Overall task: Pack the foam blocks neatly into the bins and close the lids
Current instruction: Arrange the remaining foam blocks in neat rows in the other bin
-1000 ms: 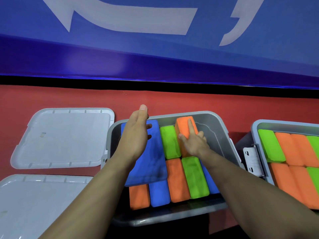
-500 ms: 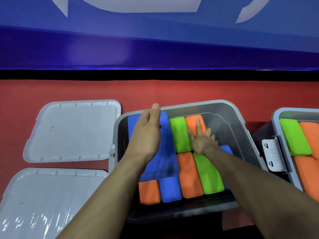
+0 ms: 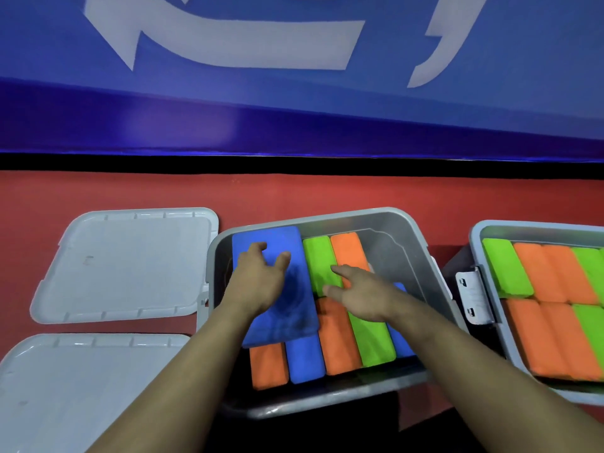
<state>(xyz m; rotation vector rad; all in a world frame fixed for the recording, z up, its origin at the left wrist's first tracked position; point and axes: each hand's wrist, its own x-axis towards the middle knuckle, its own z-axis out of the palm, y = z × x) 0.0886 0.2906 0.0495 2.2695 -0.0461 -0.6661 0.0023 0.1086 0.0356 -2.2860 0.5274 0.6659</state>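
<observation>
Left hand (image 3: 260,282), fingers spread, lies flat on the large blue foam block (image 3: 294,308) atop the left side of the grey bin (image 3: 421,256); right hand (image 3: 359,294), fingers loosely extended, touches the green block (image 3: 318,259) and orange block (image 3: 346,250).

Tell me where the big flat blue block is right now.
In the head view, the big blue block lies in the left part of the middle bin, under the left hand, beside the green block.

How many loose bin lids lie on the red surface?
2. The far lid lies left of the middle bin; the near lid lies in front of it, cut off by the frame's edge.
</observation>
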